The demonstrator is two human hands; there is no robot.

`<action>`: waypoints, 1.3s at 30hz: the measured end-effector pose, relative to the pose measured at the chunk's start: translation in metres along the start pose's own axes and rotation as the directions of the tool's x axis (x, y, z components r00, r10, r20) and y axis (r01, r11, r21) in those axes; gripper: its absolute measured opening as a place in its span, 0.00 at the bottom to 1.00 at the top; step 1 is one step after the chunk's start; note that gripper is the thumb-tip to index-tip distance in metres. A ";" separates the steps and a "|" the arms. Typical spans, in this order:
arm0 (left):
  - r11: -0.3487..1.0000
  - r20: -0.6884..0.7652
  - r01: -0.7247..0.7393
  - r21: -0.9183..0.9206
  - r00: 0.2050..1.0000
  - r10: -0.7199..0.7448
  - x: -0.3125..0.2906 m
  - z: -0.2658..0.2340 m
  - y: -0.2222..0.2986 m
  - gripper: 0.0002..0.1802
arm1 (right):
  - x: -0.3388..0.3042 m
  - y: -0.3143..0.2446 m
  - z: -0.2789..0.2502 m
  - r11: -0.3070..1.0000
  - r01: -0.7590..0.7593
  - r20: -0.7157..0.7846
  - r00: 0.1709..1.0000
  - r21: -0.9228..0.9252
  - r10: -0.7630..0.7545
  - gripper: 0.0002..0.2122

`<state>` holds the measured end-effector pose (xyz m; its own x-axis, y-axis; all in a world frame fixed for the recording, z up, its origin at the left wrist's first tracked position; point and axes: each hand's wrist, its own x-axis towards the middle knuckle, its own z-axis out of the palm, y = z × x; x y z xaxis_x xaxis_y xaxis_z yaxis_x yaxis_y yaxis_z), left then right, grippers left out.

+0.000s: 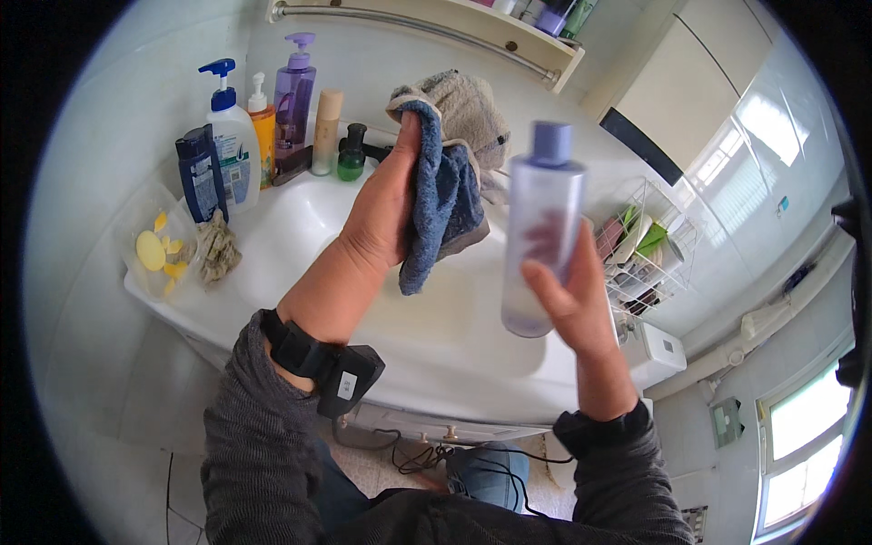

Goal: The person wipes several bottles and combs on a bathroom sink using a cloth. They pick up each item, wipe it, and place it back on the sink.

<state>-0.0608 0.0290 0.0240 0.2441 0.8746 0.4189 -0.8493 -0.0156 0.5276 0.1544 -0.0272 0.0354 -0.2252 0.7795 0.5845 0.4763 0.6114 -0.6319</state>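
Above the white sink (pixel 400 345), my left hand (pixel 381 204) grips a bunched cloth (pixel 440 204), blue on one side and beige-grey on the other. Its thumb presses on the blue face, and the other fingers are hidden behind the fabric. My right hand (pixel 581 295) is wrapped round a clear, lilac-tinted bottle (pixel 543 236) with a blue-violet cap, held nearly upright over the right part of the sink. The thumb lies across the front, and the fingers show blurred through the bottle. Cloth and bottle are apart.
Along the back left stand a dark blue bottle (pixel 202 173), a white pump bottle (pixel 233 145), a purple pump bottle (pixel 293 100) and a small green bottle (pixel 351 154). A clear dish (pixel 136 241) holds yellow soap pieces. A wire basket (pixel 649 245) hangs at right.
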 end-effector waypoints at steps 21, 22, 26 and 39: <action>0.943 0.075 0.046 0.328 0.994 -0.074 -0.015 0.009 0.001 0.19 | -0.021 0.034 0.021 0.698 -0.533 0.636 0.758 0.478 0.143 0.43; 0.941 0.045 0.037 0.337 0.997 -0.056 -0.014 0.009 -0.001 0.18 | -0.018 0.035 0.021 0.696 -0.593 0.670 0.710 0.405 0.216 0.45; 0.922 -0.124 0.018 0.387 0.992 0.032 -0.003 0.007 -0.004 0.17 | -0.010 0.036 0.026 0.688 -0.428 0.505 0.857 0.586 0.103 0.46; 0.940 0.071 -0.024 0.340 0.997 0.000 -0.012 0.013 0.005 0.22 | -0.017 0.035 0.024 0.516 -0.661 0.777 0.629 0.544 -0.014 0.37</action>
<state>-0.0624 0.0126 0.0313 0.2772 0.8379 0.4702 -0.6454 -0.2002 0.7372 0.1547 -0.0158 -0.0095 -0.8090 0.5875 -0.0189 -0.0680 -0.1254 -0.9898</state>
